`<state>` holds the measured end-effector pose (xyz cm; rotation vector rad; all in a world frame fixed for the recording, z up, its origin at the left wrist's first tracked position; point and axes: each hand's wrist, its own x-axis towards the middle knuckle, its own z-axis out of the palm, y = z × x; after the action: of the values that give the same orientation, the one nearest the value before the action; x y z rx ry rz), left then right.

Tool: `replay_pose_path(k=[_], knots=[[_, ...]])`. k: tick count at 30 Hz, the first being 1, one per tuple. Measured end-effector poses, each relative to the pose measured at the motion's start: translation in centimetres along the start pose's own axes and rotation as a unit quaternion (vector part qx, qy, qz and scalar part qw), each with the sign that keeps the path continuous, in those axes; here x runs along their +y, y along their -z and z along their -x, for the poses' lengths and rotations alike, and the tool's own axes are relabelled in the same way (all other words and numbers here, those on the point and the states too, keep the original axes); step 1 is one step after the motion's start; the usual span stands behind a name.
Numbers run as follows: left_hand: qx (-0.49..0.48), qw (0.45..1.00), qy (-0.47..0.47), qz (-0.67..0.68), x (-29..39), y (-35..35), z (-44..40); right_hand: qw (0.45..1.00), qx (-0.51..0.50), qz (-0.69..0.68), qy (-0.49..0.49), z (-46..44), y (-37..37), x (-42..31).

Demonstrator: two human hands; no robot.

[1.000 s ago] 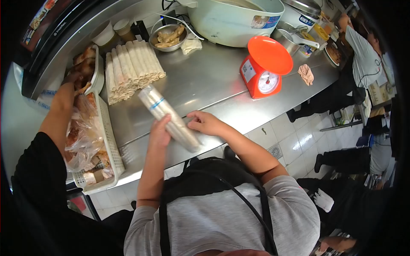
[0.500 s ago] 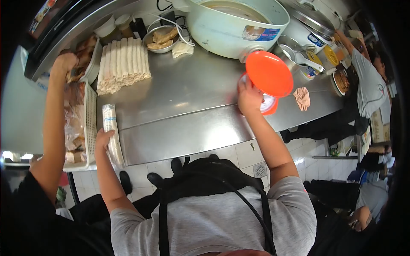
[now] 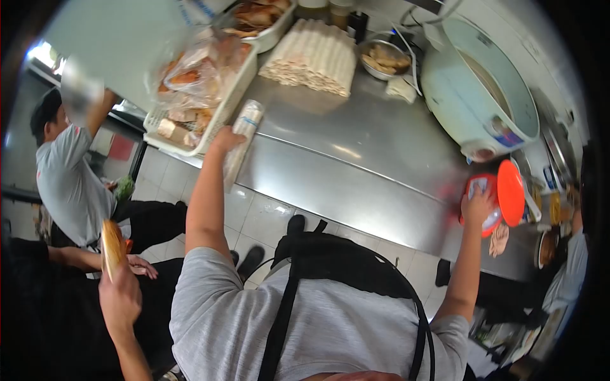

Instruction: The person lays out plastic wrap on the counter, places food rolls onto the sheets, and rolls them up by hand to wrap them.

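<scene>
My left hand (image 3: 227, 138) is closed around a long white packet in clear plastic (image 3: 243, 136) with a blue band, lying at the counter's front edge. Far to the right, my right hand (image 3: 478, 204) grips a red kitchen scale (image 3: 467, 190), its fingers over the body by the white dial. The scale's round orange-red pan (image 3: 510, 193) appears tilted beside that hand. A crumpled pinkish cloth (image 3: 499, 242) lies close by the scale.
Left of the packet stands a white basket (image 3: 223, 114) of bagged food. Behind are stacked pale rolls (image 3: 314, 54), a metal bowl (image 3: 376, 71) and a large pale-green cooker (image 3: 441, 95). At lower left, a co-worker's hand (image 3: 121, 295) holds a long golden-brown food piece (image 3: 114, 249).
My view has swung left, shifting the counter rightward in the picture. Both my hands keep hold. The co-worker's arm has left the food tray; a hand at lower left now holds a golden-brown piece.
</scene>
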<state>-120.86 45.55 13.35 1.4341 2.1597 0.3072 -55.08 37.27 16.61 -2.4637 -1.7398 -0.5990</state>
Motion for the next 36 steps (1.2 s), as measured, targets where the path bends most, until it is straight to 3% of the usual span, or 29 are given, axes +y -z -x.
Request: replay_pose_path(k=[3,4,5,6,8,11,14,18,20,23,25,26,29,30,33,34,36], knots=[[-0.026,0.994,0.02,0.106,-0.4,0.1,0.5,0.985,0.052,-0.113,0.123,0.5,1.3,-6.5],[-0.03,0.987,0.025,0.154,-0.9,-0.1,0.4,0.952,0.008,-0.245,0.181,1.1,0.7,-10.1],[-0.129,0.955,0.034,0.263,-1.3,0.0,0.1,0.887,-0.173,-0.404,0.141,1.7,3.8,-15.5],[-0.165,0.925,0.03,0.342,0.0,0.8,1.7,0.819,-0.275,-0.483,0.146,2.5,5.4,-20.1],[-0.225,0.864,-0.005,0.45,1.0,1.0,3.5,0.621,-0.411,-0.651,0.149,4.0,6.0,-28.8],[-0.28,0.827,-0.071,0.483,0.8,0.1,4.1,0.524,-0.517,-0.672,0.089,4.6,8.1,-39.2],[-0.321,0.818,-0.102,0.466,0.9,0.3,5.2,0.397,-0.613,-0.679,0.075,4.1,8.6,-44.9],[-0.336,0.781,-0.063,0.522,-1.8,0.7,5.9,0.417,-0.608,-0.673,0.049,3.7,11.7,-47.5],[-0.374,0.745,-0.01,0.552,-5.0,0.5,6.2,0.407,-0.612,-0.677,0.028,3.2,11.1,-49.3],[-0.358,0.681,0.032,0.638,-8.6,0.0,8.4,0.378,-0.625,-0.683,0.017,1.8,9.3,-51.9],[-0.304,0.702,0.06,0.641,-9.9,-0.3,8.5,0.369,-0.646,-0.668,0.012,1.8,8.3,-53.4],[-0.277,0.711,0.073,0.643,-10.3,-0.5,8.5,0.338,-0.665,-0.666,0.007,1.6,7.5,-54.2],[-0.095,0.874,0.01,0.476,-8.4,0.4,10.0,0.327,-0.663,-0.673,0.006,1.2,6.4,-56.4],[-0.008,0.912,-0.063,0.405,-8.2,0.4,10.2,0.332,-0.658,-0.676,-0.012,0.8,6.1,-57.0],[0.135,0.956,-0.141,0.22,-7.4,1.4,10.2,0.355,-0.632,-0.688,-0.033,0.1,5.2,-57.9],[0.134,0.973,-0.11,0.154,-7.2,1.2,10.1,0.372,-0.604,-0.705,-0.02,0.5,5.5,-58.1],[0.203,0.965,-0.15,0.07,-7.0,0.8,10.3,0.449,-0.573,-0.685,-0.009,0.8,6.9,-58.4]])
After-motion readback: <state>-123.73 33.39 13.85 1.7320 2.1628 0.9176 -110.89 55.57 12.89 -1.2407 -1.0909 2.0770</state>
